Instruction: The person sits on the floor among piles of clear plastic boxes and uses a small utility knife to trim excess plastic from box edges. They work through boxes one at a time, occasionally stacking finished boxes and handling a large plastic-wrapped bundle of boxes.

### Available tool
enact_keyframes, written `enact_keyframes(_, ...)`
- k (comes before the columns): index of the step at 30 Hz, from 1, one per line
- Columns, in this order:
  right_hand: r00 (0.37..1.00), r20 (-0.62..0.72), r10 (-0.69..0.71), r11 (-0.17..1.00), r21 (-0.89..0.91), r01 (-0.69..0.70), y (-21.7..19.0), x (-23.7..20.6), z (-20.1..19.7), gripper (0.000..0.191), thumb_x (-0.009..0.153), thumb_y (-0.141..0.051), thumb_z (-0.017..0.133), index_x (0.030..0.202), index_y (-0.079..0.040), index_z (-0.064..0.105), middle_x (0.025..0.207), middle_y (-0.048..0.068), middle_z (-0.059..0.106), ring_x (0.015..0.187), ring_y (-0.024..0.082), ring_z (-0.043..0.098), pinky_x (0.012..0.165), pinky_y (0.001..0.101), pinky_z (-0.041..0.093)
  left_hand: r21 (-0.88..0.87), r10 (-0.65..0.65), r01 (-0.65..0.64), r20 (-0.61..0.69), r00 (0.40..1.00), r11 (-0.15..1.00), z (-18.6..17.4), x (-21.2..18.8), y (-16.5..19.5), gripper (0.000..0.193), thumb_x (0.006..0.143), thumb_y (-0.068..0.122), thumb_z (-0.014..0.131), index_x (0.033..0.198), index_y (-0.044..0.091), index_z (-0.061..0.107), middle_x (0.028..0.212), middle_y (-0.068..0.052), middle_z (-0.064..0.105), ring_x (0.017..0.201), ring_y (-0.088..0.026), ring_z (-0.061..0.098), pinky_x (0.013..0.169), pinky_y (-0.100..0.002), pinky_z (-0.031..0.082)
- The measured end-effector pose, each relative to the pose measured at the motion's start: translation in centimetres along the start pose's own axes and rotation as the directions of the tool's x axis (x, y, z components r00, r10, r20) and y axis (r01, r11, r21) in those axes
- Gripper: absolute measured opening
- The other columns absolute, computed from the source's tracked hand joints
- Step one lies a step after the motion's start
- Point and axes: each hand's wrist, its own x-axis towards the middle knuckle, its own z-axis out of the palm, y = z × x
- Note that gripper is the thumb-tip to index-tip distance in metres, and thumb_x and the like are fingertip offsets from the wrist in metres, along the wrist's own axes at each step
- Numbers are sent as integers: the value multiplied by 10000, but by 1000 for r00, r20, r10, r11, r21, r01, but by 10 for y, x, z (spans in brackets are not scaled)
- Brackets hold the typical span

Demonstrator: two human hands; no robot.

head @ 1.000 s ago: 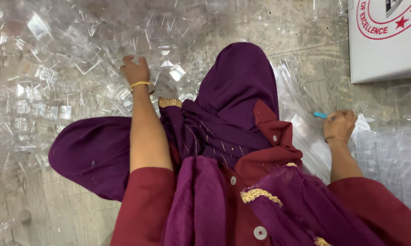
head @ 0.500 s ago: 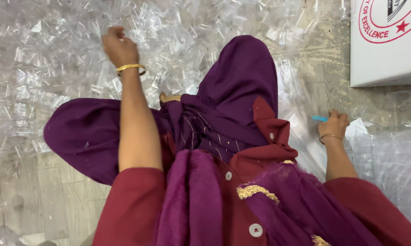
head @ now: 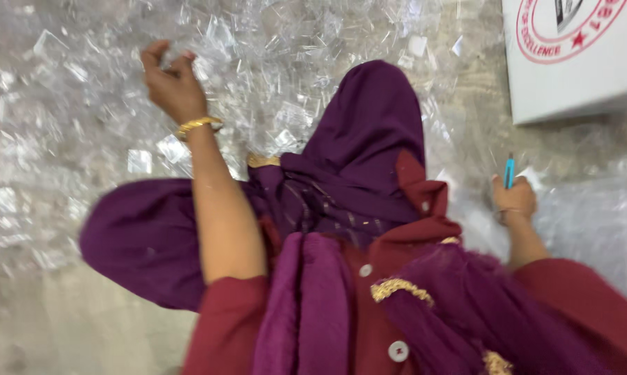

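Observation:
My left hand (head: 169, 82) is raised over a heap of clear plastic pieces (head: 272, 62) on the floor, its fingers curled; blur hides whether a clear piece is pinched in them. A gold bangle (head: 197, 126) circles that wrist. My right hand (head: 513, 198) rests low at the right, closed around a thin blue tool (head: 508, 170) that points upward. Between the arms lie my knees in purple cloth (head: 369, 153) and a maroon top (head: 411, 229).
A white cardboard box (head: 577, 69) with a red round emblem stands at the upper right. Clear plastic sheeting (head: 598, 215) covers the floor at the right. Bare concrete floor (head: 63, 326) shows at the lower left.
My left hand has lifted and moved left, away from my knee, over the plastic heap. My right hand has stayed low at the right with the blue tool.

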Motion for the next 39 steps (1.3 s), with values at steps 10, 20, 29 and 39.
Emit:
enact_keyframes(10, 977, -211, 13, 889, 450, 86, -69, -60, -14, 346, 1135, -326, 670, 1085, -9, 544, 880, 198, 599, 736, 281, 580, 662, 433, 532, -34, 131, -127, 220, 967, 991, 51, -15, -14, 379, 944, -26, 666, 1305, 89, 666, 1280, -96, 742, 851, -153, 758, 742, -288, 596)
enact_keyframes(20, 988, -151, 30, 777, 626, 72, -219, 114, -9, 291, 852, -335, 818, 882, -53, 751, 770, 119, 705, 698, 225, 639, 698, 414, 516, 159, -43, -6, 302, 952, 987, 18, -45, -10, 454, 991, 82, 729, 1400, 30, 539, 1500, -173, 477, 1112, -260, 664, 982, -372, 550)
enact_keyframes(29, 942, 179, -285, 719, 690, 86, -269, 76, 30, 496, 820, -450, 821, 1004, -4, 703, 863, 158, 739, 797, 300, 745, 734, 412, 570, 405, -36, -90, 295, 955, 910, 23, -48, -17, 218, 1000, 222, 799, 1014, 36, 685, 1575, -318, 280, 1448, -483, 338, 1172, -552, 333)
enact_keyframes(39, 769, -66, -636, 508, 714, 481, -337, 64, 25, 264, 1031, -204, 618, 1227, -38, 557, 827, 42, 751, 740, 125, 732, 658, 276, 548, 297, -44, -73, 370, 928, 952, -31, -29, -11, 211, 1041, 237, 760, 1073, 49, 671, 1496, -199, 510, 1438, -349, 488, 1168, -481, 421)
